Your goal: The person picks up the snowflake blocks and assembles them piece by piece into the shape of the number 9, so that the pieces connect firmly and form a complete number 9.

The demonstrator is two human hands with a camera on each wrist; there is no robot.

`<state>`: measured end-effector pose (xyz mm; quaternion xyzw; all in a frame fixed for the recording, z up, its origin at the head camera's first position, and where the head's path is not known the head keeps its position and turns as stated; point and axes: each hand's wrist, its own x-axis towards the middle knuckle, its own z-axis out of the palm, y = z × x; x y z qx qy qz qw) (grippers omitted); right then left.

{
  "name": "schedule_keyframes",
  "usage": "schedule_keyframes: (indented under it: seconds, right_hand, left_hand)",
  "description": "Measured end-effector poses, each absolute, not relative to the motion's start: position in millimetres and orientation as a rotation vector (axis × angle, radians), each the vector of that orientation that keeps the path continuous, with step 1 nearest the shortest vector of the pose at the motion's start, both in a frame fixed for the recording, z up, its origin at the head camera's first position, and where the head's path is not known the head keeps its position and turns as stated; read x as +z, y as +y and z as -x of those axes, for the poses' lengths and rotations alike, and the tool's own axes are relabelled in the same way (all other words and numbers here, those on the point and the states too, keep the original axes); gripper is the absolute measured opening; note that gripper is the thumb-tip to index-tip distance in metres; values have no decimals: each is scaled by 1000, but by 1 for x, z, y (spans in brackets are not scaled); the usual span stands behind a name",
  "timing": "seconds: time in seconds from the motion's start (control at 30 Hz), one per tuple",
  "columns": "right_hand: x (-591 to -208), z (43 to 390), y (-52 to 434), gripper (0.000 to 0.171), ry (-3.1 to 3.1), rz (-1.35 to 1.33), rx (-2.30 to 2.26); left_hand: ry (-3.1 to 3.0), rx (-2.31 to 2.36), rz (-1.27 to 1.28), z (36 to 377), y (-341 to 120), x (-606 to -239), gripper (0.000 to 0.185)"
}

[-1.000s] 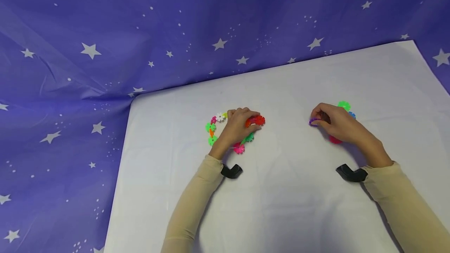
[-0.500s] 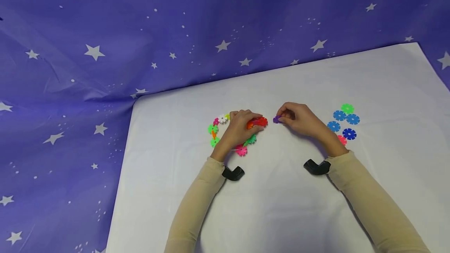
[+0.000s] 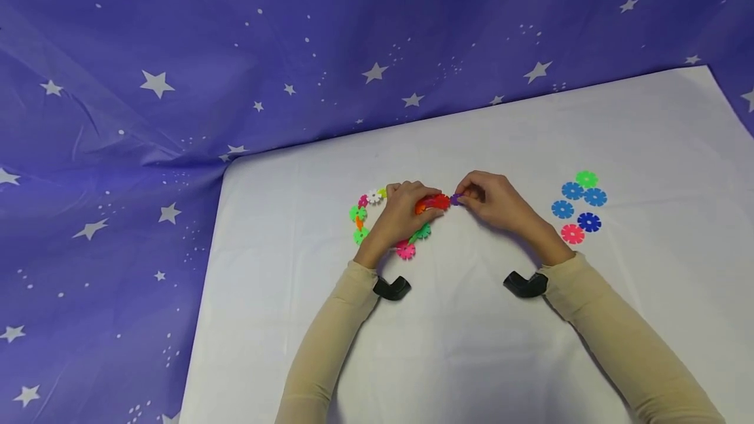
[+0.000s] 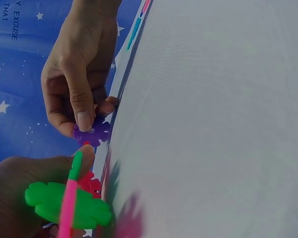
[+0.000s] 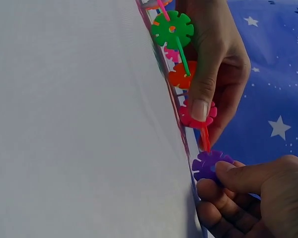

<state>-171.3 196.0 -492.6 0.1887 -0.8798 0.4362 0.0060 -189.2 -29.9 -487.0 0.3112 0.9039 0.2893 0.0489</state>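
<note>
A ring-shaped chain of coloured snowflake discs (image 3: 360,218) lies on the white sheet (image 3: 471,332). My left hand (image 3: 406,211) grips the chain's red end disc (image 3: 437,202), also seen as the red disc (image 5: 197,115) under its thumb. My right hand (image 3: 491,198) pinches a purple disc (image 3: 455,199) and holds it against that red end. The purple disc (image 5: 208,165) meets the chain's tip in the right wrist view, and the purple disc (image 4: 92,133) sits under my right thumb in the left wrist view. A green disc (image 4: 67,203) of the chain shows close up.
Several loose discs lie at the right: green (image 3: 586,179), light blue (image 3: 573,190), dark blue (image 3: 588,222), pink (image 3: 573,233). A purple star-printed cloth (image 3: 177,70) surrounds the sheet behind and to the left. Black wrist mounts (image 3: 391,288) sit by both cuffs.
My right hand carried the purple disc leftward from the loose pile to the chain's red end. The left hand stayed on the chain. The loose discs are now uncovered.
</note>
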Motion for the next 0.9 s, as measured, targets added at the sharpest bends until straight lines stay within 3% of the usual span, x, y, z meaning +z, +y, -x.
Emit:
schedule_keyframes:
  seconds: [0.53, 0.9]
  right_hand:
    - [-500, 174, 208, 11, -2808, -712, 1278]
    - [-498, 174, 202, 18, -2842, -522, 1418]
  left_hand:
    - [2740, 875, -973, 191, -30, -487, 41]
    - [2737, 873, -962, 190, -32, -485, 39]
